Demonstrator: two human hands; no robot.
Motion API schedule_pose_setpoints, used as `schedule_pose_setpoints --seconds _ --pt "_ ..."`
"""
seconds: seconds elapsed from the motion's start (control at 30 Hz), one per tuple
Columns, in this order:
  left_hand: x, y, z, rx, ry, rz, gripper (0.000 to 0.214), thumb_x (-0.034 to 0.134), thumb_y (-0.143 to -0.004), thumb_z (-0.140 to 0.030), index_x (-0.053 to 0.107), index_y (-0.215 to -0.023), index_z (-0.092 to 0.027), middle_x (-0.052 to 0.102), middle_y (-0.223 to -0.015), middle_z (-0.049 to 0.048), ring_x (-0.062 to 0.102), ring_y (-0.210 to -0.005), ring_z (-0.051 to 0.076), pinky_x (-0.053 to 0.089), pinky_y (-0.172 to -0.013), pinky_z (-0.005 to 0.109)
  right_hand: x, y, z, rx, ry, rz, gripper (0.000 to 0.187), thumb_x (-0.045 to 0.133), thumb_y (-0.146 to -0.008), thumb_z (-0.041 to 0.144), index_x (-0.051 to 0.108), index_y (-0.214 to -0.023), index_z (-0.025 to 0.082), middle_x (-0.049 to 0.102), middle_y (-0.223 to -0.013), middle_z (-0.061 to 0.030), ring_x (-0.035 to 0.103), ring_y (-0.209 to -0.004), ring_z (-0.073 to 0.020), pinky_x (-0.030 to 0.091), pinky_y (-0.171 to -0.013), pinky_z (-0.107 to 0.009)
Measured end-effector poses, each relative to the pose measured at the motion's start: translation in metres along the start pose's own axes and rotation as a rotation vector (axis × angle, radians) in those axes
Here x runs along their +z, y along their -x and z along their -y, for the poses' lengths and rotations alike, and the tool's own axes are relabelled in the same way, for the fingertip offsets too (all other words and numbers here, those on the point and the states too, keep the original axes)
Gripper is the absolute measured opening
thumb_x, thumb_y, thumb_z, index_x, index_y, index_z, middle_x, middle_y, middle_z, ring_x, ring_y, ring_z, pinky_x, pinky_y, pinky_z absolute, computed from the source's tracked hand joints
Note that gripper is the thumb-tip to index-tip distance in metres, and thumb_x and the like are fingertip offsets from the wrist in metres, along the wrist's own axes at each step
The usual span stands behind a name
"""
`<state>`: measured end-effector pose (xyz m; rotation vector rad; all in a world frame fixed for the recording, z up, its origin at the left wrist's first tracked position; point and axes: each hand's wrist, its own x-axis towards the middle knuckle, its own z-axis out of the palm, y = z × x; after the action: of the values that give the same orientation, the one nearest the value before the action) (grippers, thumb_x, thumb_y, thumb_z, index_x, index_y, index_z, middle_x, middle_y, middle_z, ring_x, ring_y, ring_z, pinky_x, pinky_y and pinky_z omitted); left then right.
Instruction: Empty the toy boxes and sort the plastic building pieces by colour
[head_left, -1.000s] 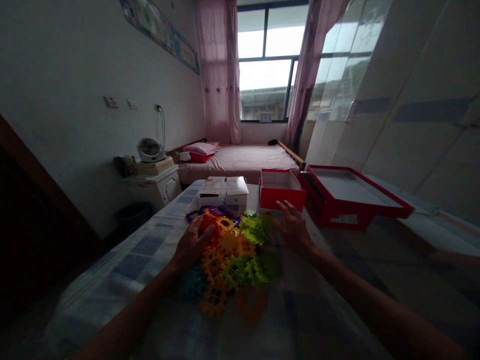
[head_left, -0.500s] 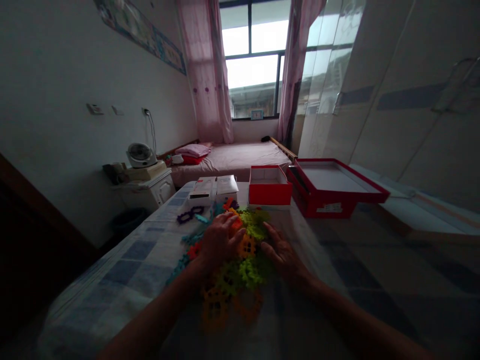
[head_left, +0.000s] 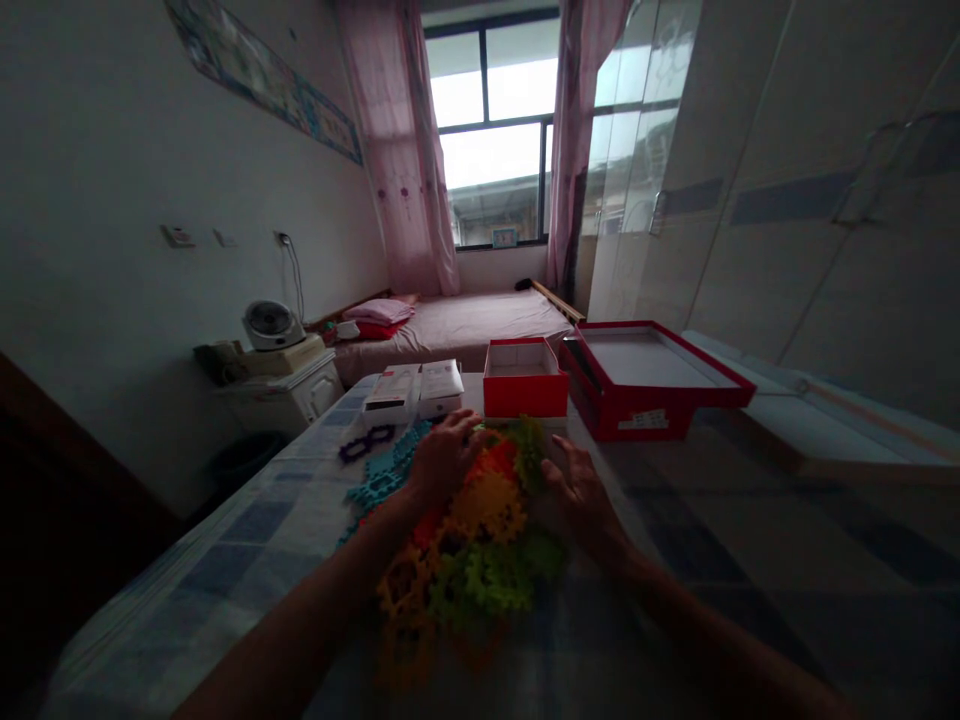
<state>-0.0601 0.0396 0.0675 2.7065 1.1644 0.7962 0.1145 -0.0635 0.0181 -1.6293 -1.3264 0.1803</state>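
A pile of flat, toothed plastic pieces lies on the checked cloth (head_left: 247, 530) between my arms. Orange pieces (head_left: 487, 505) fill its middle, with green pieces (head_left: 487, 580) on the near side and blue pieces (head_left: 390, 468) at the left. My left hand (head_left: 444, 455) rests over the pile's far left part, fingers apart, partly covering it. Just right of the pile is my right hand (head_left: 583, 490), fingers spread and nothing in them, close to an upright-looking green piece (head_left: 529, 450). A joined pair of purple frame pieces (head_left: 366, 442) lies apart at the left.
Behind the pile stands an open red box (head_left: 525, 394). To its right, a large red-rimmed tray or lid (head_left: 660, 362) sits tilted on another red box (head_left: 637, 425). Two white boxes (head_left: 441, 384) stand at the far left of the cloth. A bed (head_left: 480, 325) is beyond.
My left hand has moved slightly forward. Orange and green pieces in the pile have shifted, with several green ones now nearer me and more blue ones showing. The view has turned slightly.
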Motion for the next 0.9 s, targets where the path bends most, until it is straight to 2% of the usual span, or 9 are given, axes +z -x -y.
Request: schedule_pose_setpoints --seconds 0.07,0.13,0.23,0.33,0.43,0.53,0.73,0.9 --pt "-0.003 -0.011 0.030 -0.212 -0.118 0.076 0.038 0.032 -0.091 -0.042 0.057 -0.113 -0.026 0.054 -0.126 0.0057 0.054 -0.109 0.019 0.041 -0.093 0.030 -0.001 -0.016 -0.003 -0.002 0.084 -0.001 0.052 0.037 -0.085 0.044 0.045 -0.127 0.014 0.046 -0.131 -0.0142 0.039 -0.124 -0.0252 0.031 -0.104 -0.042" --pt "-0.003 -0.019 0.059 -0.305 -0.158 0.102 0.040 0.034 -0.089 -0.045 0.061 -0.106 -0.021 0.058 -0.119 0.0110 0.055 -0.108 0.024 0.041 -0.092 0.036 0.001 -0.033 -0.005 -0.009 0.162 0.030 0.052 0.042 -0.084 0.043 0.046 -0.127 0.015 0.046 -0.131 -0.0140 0.040 -0.123 -0.0264 0.032 -0.102 -0.042" --pt "0.004 -0.023 0.090 -0.360 -0.150 0.142 0.045 0.033 -0.087 -0.047 0.062 -0.103 -0.015 0.061 -0.112 0.0163 0.056 -0.107 0.028 0.040 -0.092 0.041 0.008 -0.055 -0.008 0.007 0.191 0.105 0.048 0.046 -0.083 0.040 0.049 -0.125 0.016 0.053 -0.124 -0.0139 0.048 -0.116 -0.0263 0.036 -0.097 -0.040" --pt "0.012 -0.025 0.102 -0.341 -0.087 0.189 0.044 0.035 -0.085 -0.046 0.061 -0.105 -0.016 0.062 -0.115 0.0152 0.055 -0.109 0.028 0.039 -0.092 0.037 0.020 -0.064 -0.012 0.014 0.083 0.204 0.042 0.044 -0.084 0.036 0.053 -0.121 0.018 0.060 -0.117 -0.0108 0.055 -0.107 -0.0233 0.041 -0.092 -0.036" --pt "0.018 -0.027 0.102 -0.296 0.002 0.216 0.044 0.033 -0.085 -0.047 0.061 -0.104 -0.019 0.063 -0.113 0.0113 0.057 -0.105 0.024 0.041 -0.088 0.031 0.027 -0.062 -0.014 0.025 -0.009 0.252 0.038 0.043 -0.084 0.036 0.059 -0.112 0.016 0.063 -0.111 -0.0099 0.058 -0.102 -0.0226 0.042 -0.089 -0.035" --pt "0.019 -0.029 0.096 -0.264 0.088 0.221 0.048 0.029 -0.085 -0.052 0.062 -0.097 -0.019 0.067 -0.097 0.0083 0.061 -0.091 0.021 0.043 -0.078 0.028 0.026 -0.058 -0.011 0.008 -0.031 0.271 0.035 0.043 -0.082 0.037 0.064 -0.100 0.016 0.066 -0.102 -0.0092 0.060 -0.094 -0.0223 0.044 -0.084 -0.034" --pt "0.013 -0.030 0.078 -0.198 0.229 0.199 0.053 0.029 -0.083 -0.058 0.061 -0.084 -0.017 0.063 -0.074 0.0017 0.057 -0.068 0.015 0.040 -0.062 0.023 0.004 -0.045 -0.002 -0.027 -0.047 0.358 0.030 0.044 -0.082 0.035 0.065 -0.092 0.016 0.068 -0.088 -0.0052 0.062 -0.080 -0.0191 0.045 -0.071 -0.029" --pt "0.004 -0.033 0.058 -0.028 0.368 0.260 0.053 0.035 -0.082 -0.057 0.063 -0.071 -0.014 0.054 -0.059 -0.0024 0.049 -0.058 0.011 0.035 -0.054 0.022 -0.012 -0.032 -0.008 -0.034 -0.001 0.351 0.029 0.043 -0.082 0.037 0.066 -0.089 0.019 0.068 -0.086 -0.0040 0.062 -0.078 -0.0191 0.045 -0.070 -0.030"
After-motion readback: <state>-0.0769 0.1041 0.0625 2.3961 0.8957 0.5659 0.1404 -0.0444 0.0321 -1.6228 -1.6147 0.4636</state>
